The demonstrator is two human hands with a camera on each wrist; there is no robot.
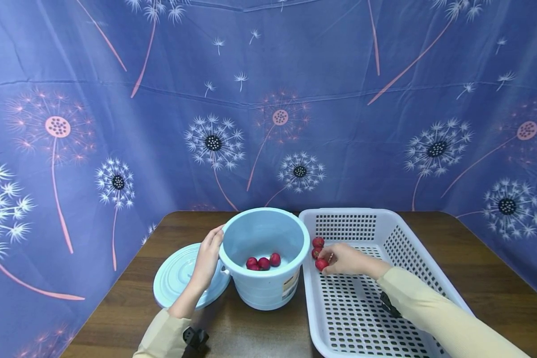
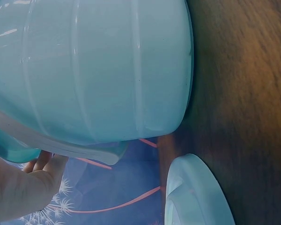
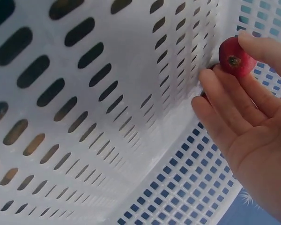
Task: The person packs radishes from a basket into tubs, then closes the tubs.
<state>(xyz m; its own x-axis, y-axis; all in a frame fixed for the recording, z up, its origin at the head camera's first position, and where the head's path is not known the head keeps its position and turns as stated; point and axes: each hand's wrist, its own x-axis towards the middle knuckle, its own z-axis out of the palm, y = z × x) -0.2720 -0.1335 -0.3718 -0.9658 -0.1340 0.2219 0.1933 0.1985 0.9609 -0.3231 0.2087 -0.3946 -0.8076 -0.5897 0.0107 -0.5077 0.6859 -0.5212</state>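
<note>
My left hand [image 1: 207, 257] grips the left rim of a light blue plastic bucket [image 1: 261, 291], its fingertips at the top edge. Several red radishes [image 1: 275, 259] lie on the bucket's floor. Inside a white perforated plastic basket [image 1: 312, 318], my right hand [image 1: 348, 259] pinches a radish [image 3: 236, 57] between thumb and fingers, beside the basket's left wall. Two more radishes [image 1: 318, 242] lie just beyond that hand along the same wall. In the left wrist view, the bucket's pale handle [image 2: 61, 146] runs down its side near the left hand.
A round light blue lid [image 1: 174, 276] lies on the brown wooden table [image 1: 121, 308], left of the bucket and partly behind the left forearm. Bucket and basket stand side by side, rims close together. A blue curtain with dandelion prints [image 1: 340, 134] hangs behind the table.
</note>
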